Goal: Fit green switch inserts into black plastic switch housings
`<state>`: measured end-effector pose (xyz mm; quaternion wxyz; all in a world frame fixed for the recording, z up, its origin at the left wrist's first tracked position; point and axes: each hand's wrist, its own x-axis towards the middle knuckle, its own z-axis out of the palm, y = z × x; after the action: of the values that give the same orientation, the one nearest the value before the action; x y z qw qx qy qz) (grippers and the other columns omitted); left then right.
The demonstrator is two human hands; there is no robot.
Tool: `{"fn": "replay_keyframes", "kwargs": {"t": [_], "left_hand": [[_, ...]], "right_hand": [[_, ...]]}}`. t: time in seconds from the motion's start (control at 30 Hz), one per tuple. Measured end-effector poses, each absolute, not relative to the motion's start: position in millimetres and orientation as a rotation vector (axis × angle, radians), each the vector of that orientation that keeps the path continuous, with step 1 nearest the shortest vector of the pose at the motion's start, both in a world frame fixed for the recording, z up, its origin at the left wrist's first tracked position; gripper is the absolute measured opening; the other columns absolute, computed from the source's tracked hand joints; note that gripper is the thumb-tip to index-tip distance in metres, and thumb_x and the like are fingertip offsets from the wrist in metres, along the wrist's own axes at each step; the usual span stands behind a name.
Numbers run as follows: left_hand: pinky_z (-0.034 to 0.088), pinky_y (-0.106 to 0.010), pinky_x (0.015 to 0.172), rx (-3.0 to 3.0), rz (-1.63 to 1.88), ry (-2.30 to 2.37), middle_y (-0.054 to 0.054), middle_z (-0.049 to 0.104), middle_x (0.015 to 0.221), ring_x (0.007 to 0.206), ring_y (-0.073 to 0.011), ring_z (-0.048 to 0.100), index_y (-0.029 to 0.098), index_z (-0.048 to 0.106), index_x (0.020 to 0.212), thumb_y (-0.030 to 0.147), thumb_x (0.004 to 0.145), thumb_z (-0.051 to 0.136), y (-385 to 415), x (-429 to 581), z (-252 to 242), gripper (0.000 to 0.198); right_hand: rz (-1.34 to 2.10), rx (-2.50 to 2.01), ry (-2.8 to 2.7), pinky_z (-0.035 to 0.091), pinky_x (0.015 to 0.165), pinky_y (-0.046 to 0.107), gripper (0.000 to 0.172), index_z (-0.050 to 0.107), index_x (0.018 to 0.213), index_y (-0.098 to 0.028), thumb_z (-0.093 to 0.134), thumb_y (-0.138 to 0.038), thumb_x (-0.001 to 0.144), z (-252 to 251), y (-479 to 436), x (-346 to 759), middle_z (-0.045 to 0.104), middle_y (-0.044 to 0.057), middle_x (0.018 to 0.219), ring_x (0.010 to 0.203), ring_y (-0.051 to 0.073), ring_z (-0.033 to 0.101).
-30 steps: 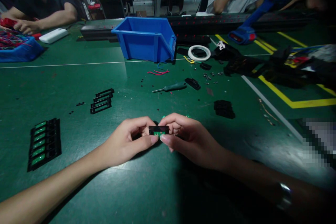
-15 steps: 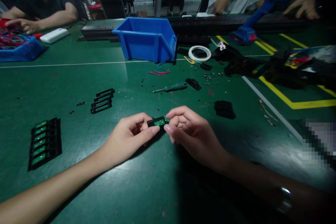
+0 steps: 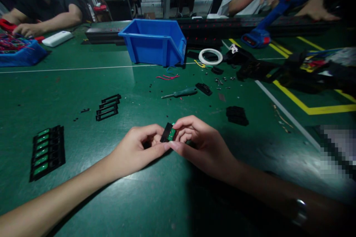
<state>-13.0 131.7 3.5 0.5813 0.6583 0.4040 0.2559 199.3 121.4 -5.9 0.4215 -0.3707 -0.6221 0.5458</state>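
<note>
Small module (image 3: 168,132) in a two-sided pinch

The module, a black casing (image 3: 166,132) with a green board (image 3: 171,134), sits tilted over the table (image 3: 155,203), the left hand (image 3: 141,142) at its nine o'clock, the right hand (image 3: 198,140) at its three. Each grip is narrow, thumb and fingers closed on the piece. It looks light and stiff, the casing perhaps slick, the board probably fragile: best held by the black edges, sparing the green face.
</note>
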Motion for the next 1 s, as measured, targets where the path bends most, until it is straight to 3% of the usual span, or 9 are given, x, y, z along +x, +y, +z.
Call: {"fn": "replay_keyframes", "kwargs": {"t": [0.2,0.5,0.63,0.73,1.0], "left_hand": [[0.034,-0.022,0.060,1.609,0.518,0.851,0.004,0.046,0.075,0.068,-0.0096,0.040,0.015,0.059,0.090,0.034,0.096,0.062,133.5,-17.8,7.2,0.020],[0.033,-0.024,0.062,1.643,0.506,0.874,0.003,0.049,0.073,0.070,-0.0103,0.044,0.015,0.057,0.083,0.044,0.101,0.052,134.4,-19.6,8.3,0.034],[0.036,-0.023,0.063,1.655,0.558,0.878,0.004,0.049,0.076,0.069,-0.0101,0.045,0.018,0.061,0.104,0.042,0.100,0.057,132.8,-16.3,5.1,0.025],[0.037,-0.023,0.062,1.661,0.578,0.861,0.004,0.050,0.078,0.068,-0.0106,0.045,0.021,0.055,0.129,0.041,0.099,0.058,132.2,-14.8,3.6,0.036],[0.046,-0.028,0.073,1.686,0.513,0.802,-0.004,0.063,0.098,0.085,-0.0161,0.058,0.022,0.057,0.133,0.035,0.100,0.055,133.3,-20.3,8.5,0.035]], "right_hand": [[1.177,-0.957,-1.718,0.049,0.058,0.020,0.025,0.058,0.107,-0.023,0.075,-0.022,0.088,-6.0,119.1,201.5,0.063,-0.002,0.090,0.068,0.009,0.059],[0.837,-0.838,-1.981,0.049,0.065,0.024,0.031,0.055,0.110,-0.023,0.069,-0.010,0.086,-4.9,116.2,202.7,0.062,0.001,0.094,0.082,0.014,0.059],[0.790,-0.855,-2.027,0.047,0.065,0.024,0.031,0.054,0.112,-0.022,0.068,-0.011,0.087,-6.1,115.0,202.8,0.061,0.000,0.091,0.078,0.013,0.058],[0.770,-0.849,-2.045,0.046,0.066,0.024,0.028,0.054,0.108,-0.022,0.068,-0.010,0.086,-5.8,114.9,202.6,0.059,-0.001,0.087,0.076,0.012,0.059],[0.844,-0.820,-2.012,0.048,0.066,0.025,0.025,0.056,0.108,-0.023,0.069,-0.015,0.088,-2.1,114.4,203.2,0.063,0.000,0.087,0.074,0.013,0.060]]}}
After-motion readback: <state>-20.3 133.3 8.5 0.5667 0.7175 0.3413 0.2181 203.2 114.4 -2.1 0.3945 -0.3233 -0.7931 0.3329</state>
